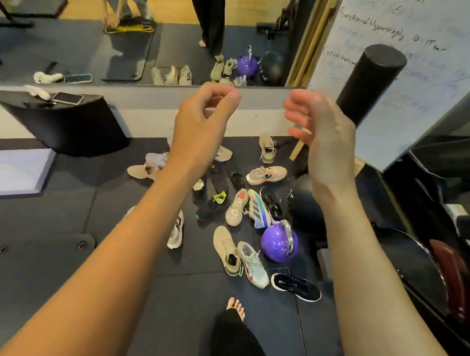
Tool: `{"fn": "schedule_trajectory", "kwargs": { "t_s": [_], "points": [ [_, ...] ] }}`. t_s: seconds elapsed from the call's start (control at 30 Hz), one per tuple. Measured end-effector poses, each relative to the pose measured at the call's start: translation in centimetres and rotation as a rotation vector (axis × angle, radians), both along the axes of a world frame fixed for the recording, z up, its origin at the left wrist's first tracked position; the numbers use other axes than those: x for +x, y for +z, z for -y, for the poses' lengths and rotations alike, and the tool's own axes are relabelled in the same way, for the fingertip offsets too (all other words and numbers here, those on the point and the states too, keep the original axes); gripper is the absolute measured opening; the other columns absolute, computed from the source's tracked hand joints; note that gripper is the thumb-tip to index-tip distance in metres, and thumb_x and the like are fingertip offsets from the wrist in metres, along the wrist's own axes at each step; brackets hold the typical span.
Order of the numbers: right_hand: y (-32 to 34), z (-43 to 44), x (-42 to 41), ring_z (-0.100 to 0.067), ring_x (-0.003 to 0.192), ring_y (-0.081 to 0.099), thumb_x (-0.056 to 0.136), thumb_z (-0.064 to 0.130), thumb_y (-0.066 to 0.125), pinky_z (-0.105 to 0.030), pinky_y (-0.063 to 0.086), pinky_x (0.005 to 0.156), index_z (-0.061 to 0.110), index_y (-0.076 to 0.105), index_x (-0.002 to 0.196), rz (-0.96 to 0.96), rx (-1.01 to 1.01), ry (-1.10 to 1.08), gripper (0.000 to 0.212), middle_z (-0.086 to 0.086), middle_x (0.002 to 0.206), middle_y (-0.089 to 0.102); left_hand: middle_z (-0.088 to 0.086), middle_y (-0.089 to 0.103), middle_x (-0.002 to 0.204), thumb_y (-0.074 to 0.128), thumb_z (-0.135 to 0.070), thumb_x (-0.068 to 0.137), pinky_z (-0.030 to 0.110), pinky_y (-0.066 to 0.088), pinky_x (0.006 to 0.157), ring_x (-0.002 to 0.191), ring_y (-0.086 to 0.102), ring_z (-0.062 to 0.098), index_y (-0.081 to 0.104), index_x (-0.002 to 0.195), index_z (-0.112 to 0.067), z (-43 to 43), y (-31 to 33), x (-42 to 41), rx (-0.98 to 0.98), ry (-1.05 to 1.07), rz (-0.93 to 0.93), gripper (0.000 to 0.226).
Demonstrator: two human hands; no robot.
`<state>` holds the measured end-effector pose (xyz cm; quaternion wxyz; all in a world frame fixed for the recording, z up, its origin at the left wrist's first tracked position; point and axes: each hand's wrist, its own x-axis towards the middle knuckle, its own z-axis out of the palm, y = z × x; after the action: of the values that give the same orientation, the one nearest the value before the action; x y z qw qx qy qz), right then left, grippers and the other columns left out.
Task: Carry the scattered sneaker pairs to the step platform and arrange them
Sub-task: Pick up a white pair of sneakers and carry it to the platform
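Sneakers [234, 211] lie scattered on the floor below both raised, empty hands.

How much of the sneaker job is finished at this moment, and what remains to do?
Done: nothing visible. The sneakers lie scattered on the floor mat, and the black platform at the left carries a phone but no sneaker pair. In hand: nothing; the left hand and the right hand are raised and hold nothing. Left: carrying every pair and arranging them.
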<state>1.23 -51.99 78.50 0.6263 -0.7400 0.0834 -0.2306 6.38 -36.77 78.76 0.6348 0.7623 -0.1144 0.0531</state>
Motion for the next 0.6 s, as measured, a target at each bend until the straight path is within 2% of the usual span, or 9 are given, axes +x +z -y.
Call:
{"fn": "schedule_trajectory", "kwargs": {
  "t_s": [0.2, 0.3, 0.4, 0.53, 0.6],
  "points": [
    [-0.8, -0.5, 9.7, -0.005, 0.1, 0.063, 0.094, 0.043, 0.034, -0.035, 0.051, 0.092, 0.03, 0.064, 0.104, -0.016, -0.001, 0.065, 0.035, 0.011, 0.103, 0.068, -0.005, 0.066, 0.096, 0.055, -0.034, 0.093, 0.039, 0.051, 0.086, 0.09, 0.06, 0.012, 0.064, 0.093, -0.026, -0.6, -0.9, 8.9, 0.023, 0.044, -0.041, 0.012],
    [-1.8, -0.3, 12.8, -0.012, 0.101, 0.062, 0.095, 0.041, 0.034, -0.04, 0.051, 0.093, 0.023, 0.065, 0.106, -0.041, 0.022, 0.053, 0.037, 0.006, 0.103, 0.068, -0.004, 0.066, 0.096, 0.055, -0.034, 0.093, 0.041, 0.051, 0.087, 0.09, 0.06, 0.013, 0.063, 0.09, -0.028, -1.0, -2.2, 12.4, 0.016, 0.027, -0.073, 0.01],
    [-3.6, -0.5, 15.3, -0.011, 0.101, 0.063, 0.095, 0.039, 0.036, -0.041, 0.051, 0.092, 0.02, 0.064, 0.109, -0.079, 0.005, 0.02, 0.037, 0.005, 0.104, 0.067, -0.004, 0.065, 0.095, 0.055, -0.034, 0.093, 0.043, 0.05, 0.087, 0.091, 0.06, 0.015, 0.063, 0.092, -0.026, -0.6, -4.2, 15.4, 0.032, -0.024, -0.097, 0.011],
    [-5.1, -1.7, 17.6, -0.008, 0.101, 0.063, 0.099, 0.035, 0.036, -0.034, 0.051, 0.093, 0.02, 0.064, 0.111, -0.109, -0.018, -0.054, 0.035, 0.006, 0.104, 0.067, -0.005, 0.067, 0.096, 0.054, -0.038, 0.091, 0.044, 0.05, 0.088, 0.095, 0.062, 0.016, 0.063, 0.091, -0.029, -0.4, -5.9, 18.4, 0.032, -0.11, -0.13, 0.013],
    [-5.6, -2.5, 18.4, -0.01, 0.102, 0.062, 0.101, 0.033, 0.036, -0.035, 0.05, 0.094, 0.015, 0.065, 0.112, -0.126, -0.011, -0.092, 0.036, 0.003, 0.105, 0.067, -0.003, 0.067, 0.1, 0.054, -0.038, 0.092, 0.047, 0.051, 0.09, 0.1, 0.062, 0.018, 0.063, 0.096, -0.027, -0.7, -6.4, 19.9, 0.035, -0.157, -0.131, 0.014]
  ]
}}
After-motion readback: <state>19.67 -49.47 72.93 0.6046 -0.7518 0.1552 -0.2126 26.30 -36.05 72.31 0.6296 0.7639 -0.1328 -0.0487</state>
